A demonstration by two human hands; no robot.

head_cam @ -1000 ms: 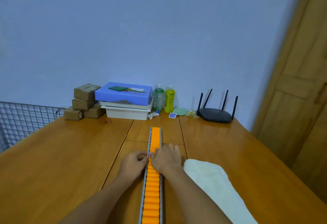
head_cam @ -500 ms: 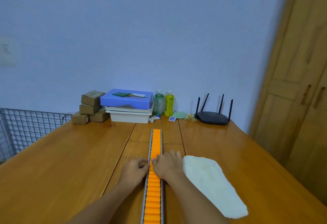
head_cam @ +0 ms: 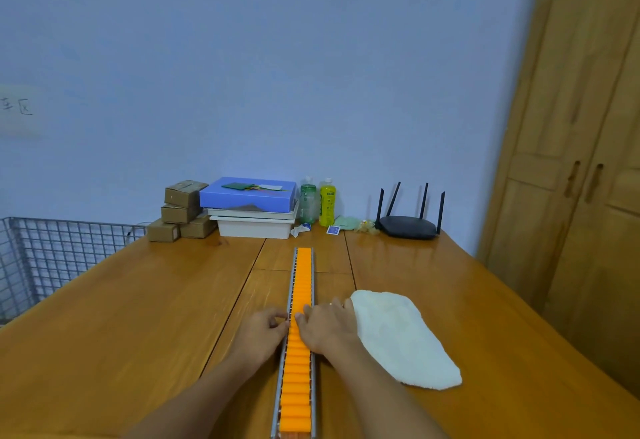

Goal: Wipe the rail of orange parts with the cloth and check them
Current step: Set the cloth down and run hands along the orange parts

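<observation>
- A paper notice with handwritten characters hangs on the blue wall at the far left.
- A wire mesh basket stands beside the table's left edge.
- The wooden table fills the lower part of the view.
- Four cardboard boxes are stacked at the table's far side, against the wall.
- A blue flat box lies on white plastic trays, just right of the cardboard boxes, with a green item on its lid.
- The left hand has its fingers curled in, with thumb and forefinger tips pinching at the left wall of the rail.
- The rail runs straight away from the person down the middle of the table, and it is filled end to end with a row of orange parts.
- A green bottle and a yellow bottle stand side by side at the wall.
- The right hand lies palm down over the rail's right edge, thumb and forefinger tips on the orange parts. Its other fingers bend down out of sight, so I cannot tell whether it grips anything.
- The white cloth lies flat on the table just right of the rail, touching the right hand.
- A black router with four upright antennas sits near the far right corner.
- Wooden wardrobe doors stand at the right.
</observation>
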